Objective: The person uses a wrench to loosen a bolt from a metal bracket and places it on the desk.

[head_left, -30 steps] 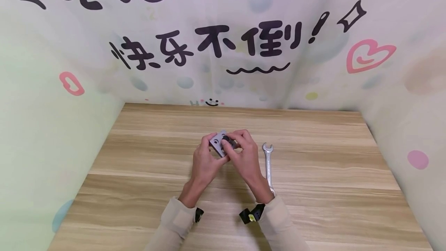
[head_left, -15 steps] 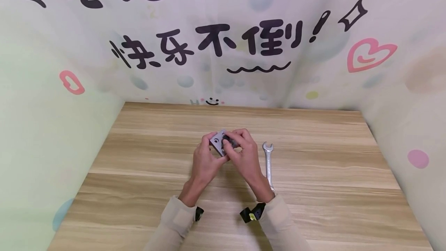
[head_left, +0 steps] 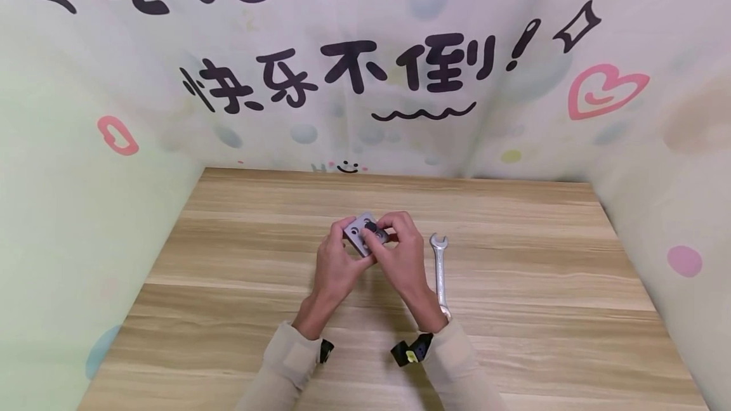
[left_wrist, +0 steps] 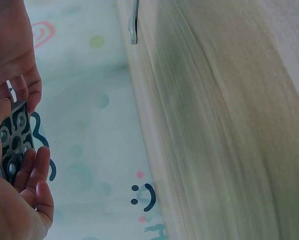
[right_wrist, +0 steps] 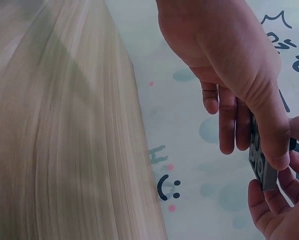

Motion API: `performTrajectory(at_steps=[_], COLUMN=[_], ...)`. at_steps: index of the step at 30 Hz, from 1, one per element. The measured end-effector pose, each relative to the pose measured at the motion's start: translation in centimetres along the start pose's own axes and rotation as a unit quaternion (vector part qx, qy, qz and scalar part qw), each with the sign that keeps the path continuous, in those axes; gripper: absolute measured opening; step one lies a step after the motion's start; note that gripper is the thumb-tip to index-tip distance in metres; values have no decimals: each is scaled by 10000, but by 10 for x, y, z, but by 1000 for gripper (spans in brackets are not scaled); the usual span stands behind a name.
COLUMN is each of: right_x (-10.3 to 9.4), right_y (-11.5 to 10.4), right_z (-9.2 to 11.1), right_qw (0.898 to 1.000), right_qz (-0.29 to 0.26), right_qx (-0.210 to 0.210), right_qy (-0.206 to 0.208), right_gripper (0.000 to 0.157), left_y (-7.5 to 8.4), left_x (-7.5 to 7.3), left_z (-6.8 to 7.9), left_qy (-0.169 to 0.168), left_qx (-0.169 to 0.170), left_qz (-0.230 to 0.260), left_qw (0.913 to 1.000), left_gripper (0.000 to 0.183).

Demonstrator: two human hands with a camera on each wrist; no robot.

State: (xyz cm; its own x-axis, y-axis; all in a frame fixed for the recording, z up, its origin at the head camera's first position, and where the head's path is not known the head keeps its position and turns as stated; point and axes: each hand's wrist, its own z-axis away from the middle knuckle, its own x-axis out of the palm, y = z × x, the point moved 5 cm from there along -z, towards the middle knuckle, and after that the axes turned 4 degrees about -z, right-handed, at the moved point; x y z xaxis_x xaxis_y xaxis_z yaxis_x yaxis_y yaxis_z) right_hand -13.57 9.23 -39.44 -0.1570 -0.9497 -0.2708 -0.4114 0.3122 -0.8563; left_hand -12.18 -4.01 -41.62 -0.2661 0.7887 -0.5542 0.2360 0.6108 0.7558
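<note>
Item one: a grey square plate (head_left: 360, 224), drilled with round holes, held clear of the surface (head_left: 542, 259) between both hands, tilted, one corner pointing towards the wall (head_left: 342, 138); its reverse, seen in the left wrist view, carries circular recesses and curved grooves. Item two: a small black piece (head_left: 370, 227), rounded, standing at the upper face of the plate; how deeply it is seated cannot be told. Left hand (head_left: 337, 265): clamped on the plate, gripping it from the left and near sides, fingers curled about its edges. Right hand (head_left: 402, 262): thumb and forefinger pinched about the black piece, thumb lying over the plate; the remaining fingers bent at the far right side. Item three: a silver wrench (head_left: 440, 271), lying on the surface just beside the right hand, open end towards the wall, other end partly hidden by the right wrist. Item four: surface, wood-grained, light brown with darker streaks. Item five: wall, pale, printed with black characters, a pink heart (head_left: 608, 92) and a small smiling face (head_left: 347, 168). Also: pale sleeves (head_left: 462, 366) on both arms; a black device (head_left: 412, 354) at the right wrist.
</note>
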Motion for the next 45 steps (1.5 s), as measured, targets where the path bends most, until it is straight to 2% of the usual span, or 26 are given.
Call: performTrajectory(at_steps=[14, 23, 32, 38, 45], right_x=[0, -1, 0, 0, 0], right_y=[0, 0, 1, -1, -1], right_z=[1, 1, 1, 0, 0], right_qw=[9999, 9997, 9999, 9997, 9997], right_qz=[-91, -95, 32, 116, 74], right_qx=[-51, -211, -101, -206, -200], right_qy=[-24, -20, -88, 94, 117], right_gripper=[13, 17, 25, 19, 14], left_y=[-1, 0, 1, 1, 1], left_x=[0, -1, -1, -1, -2], left_z=[1, 0, 1, 0, -1], left_qy=[-44, 50, 6, 17, -28], left_qx=[-51, 69, 26, -31, -19], left_qz=[2, -13, -47, -55, 5], left_qw=[10000, 10000, 10000, 10000, 10000], left_gripper=[69, 70, 71, 71, 70])
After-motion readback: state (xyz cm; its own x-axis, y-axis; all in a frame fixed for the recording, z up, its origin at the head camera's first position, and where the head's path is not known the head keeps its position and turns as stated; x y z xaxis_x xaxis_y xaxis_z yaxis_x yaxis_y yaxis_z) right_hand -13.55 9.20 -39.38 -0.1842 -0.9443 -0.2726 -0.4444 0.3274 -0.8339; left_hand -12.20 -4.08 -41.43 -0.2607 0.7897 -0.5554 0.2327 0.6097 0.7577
